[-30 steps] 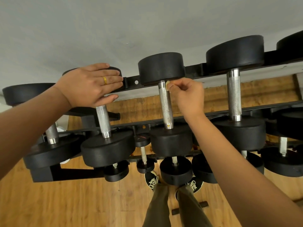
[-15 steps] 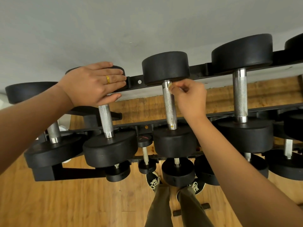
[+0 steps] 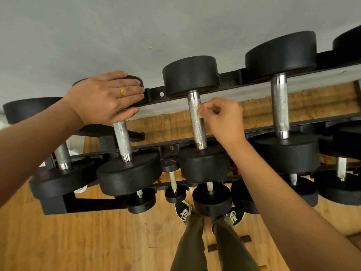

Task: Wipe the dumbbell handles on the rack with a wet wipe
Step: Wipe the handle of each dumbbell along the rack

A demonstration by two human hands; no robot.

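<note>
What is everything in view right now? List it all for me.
Large black round-headed dumbbells with knurled steel handles: four whole, a fifth cut off at the right edge; rack's top tier.
Smaller black dumbbells: several; lower tiers.
Black metal rack: one; standing on the floor.
Small wadded pale wet wipe: one; against the third dumbbell's handle.
Brown wooden plank floor: below.
Grey wall: behind the rack.
Gold ring: one; on a left-hand finger.
Shoes: two, black and white; under the rack's front.
Olive trousers: bottom centre.
Left hand: flat on the second dumbbell's far head.
Right hand: pinches the wipe.
</note>
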